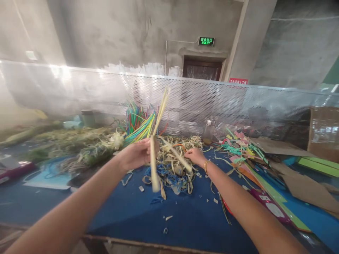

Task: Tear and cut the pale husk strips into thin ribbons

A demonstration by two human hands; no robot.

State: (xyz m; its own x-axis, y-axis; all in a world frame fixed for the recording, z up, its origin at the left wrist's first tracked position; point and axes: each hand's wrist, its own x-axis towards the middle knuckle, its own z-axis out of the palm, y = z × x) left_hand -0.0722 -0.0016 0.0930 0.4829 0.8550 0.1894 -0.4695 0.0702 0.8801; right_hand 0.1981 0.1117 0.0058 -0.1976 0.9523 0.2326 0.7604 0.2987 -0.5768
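Blue-topped table under strip heap, scattered scraps.

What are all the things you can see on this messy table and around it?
Pale strips: one bunch, cream, gripped upright in the left hand.
Strip heap: one pile, tan with blue bits, table middle, under the right hand.
Coloured straws: one bundle, green, yellow, orange, behind the heap.
Bottle: one, clear with metal cap, by the screen.
Paper scraps: one pile, pink, teal, yellow, right of the heap.
Cardboard: a few brown sheets, far right.
Table: one, blue top.
Perforated screen: one, silver, behind the table.
Exit sign: one, green, above the door.
Left hand: closed on the pale strips.
Right hand: fingers in the heap; gold bracelet.
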